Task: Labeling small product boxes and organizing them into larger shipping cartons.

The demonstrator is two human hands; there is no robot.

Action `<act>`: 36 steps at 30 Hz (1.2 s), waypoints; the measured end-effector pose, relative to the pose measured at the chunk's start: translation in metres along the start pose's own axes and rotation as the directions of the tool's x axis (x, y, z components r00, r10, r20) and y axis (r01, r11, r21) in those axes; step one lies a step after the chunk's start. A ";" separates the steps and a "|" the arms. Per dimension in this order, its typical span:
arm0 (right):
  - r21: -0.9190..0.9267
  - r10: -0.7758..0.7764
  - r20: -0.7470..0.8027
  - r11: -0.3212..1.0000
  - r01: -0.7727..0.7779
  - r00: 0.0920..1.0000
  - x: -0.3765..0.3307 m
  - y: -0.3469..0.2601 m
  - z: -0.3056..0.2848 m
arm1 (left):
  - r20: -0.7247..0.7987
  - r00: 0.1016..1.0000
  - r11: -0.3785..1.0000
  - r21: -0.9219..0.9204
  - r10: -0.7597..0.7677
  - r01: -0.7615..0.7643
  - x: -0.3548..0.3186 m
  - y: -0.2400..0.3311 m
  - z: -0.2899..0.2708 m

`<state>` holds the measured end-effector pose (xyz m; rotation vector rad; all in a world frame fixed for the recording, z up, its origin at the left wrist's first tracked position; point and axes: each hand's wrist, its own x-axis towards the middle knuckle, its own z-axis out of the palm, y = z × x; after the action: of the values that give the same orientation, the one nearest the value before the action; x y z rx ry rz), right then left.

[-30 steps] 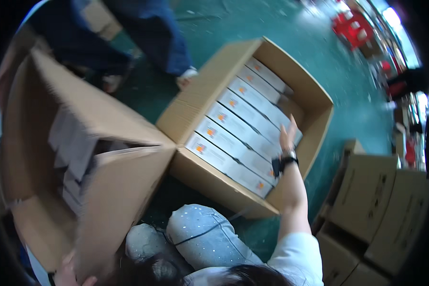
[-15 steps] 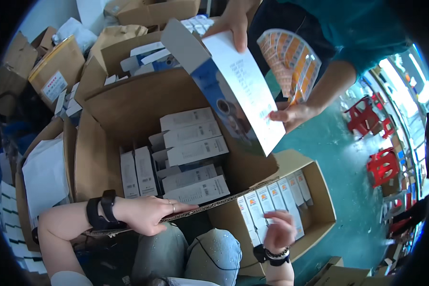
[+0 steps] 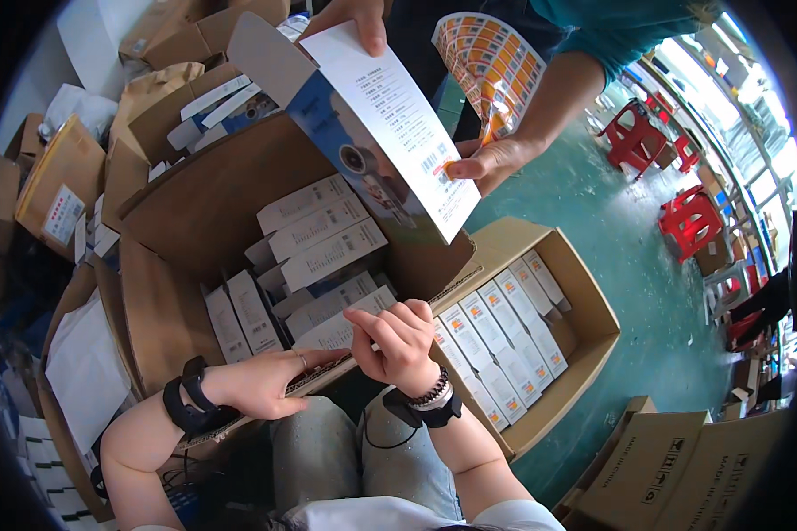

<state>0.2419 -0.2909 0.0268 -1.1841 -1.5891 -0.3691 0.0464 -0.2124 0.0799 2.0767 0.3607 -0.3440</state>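
Observation:
My left hand [image 3: 259, 384] grips the near rim of a large open cardboard box [image 3: 164, 305], fingers along the edge and thumb outside. White product boxes [image 3: 328, 252] stand in rows inside it. My right hand [image 3: 396, 347] is raised over the box's near right corner, its fingers curled in with nothing seen in them. Across from me, another person's hands [image 3: 496, 162] hold a white and blue product box [image 3: 403, 124] with one end flap open. That person also holds a sheet of orange and white stickers [image 3: 496, 66].
To the right, an open carton [image 3: 584, 363] holds white boxes with orange stickers [image 3: 500, 341]. More cartons [image 3: 58, 190] crowd the left and back. Red stools [image 3: 633, 140] stand on the green floor [image 3: 584, 212]. Closed brown cartons [image 3: 664, 469] lie at lower right.
My right hand has risen leftward from over the right carton to the large box's near rim, and its fingers have curled. My left hand stays on the rim. The view has shifted.

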 end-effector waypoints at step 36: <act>0.092 -0.048 -0.082 0.994 0.056 0.995 -0.015 0.009 0.003 | 0.003 1.000 1.000 0.009 -0.024 0.024 0.000 0.005 0.007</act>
<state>0.2462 -0.2918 0.0098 -1.0458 -1.5536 -0.3666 0.0472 -0.2204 0.0803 2.0820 0.3835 -0.3643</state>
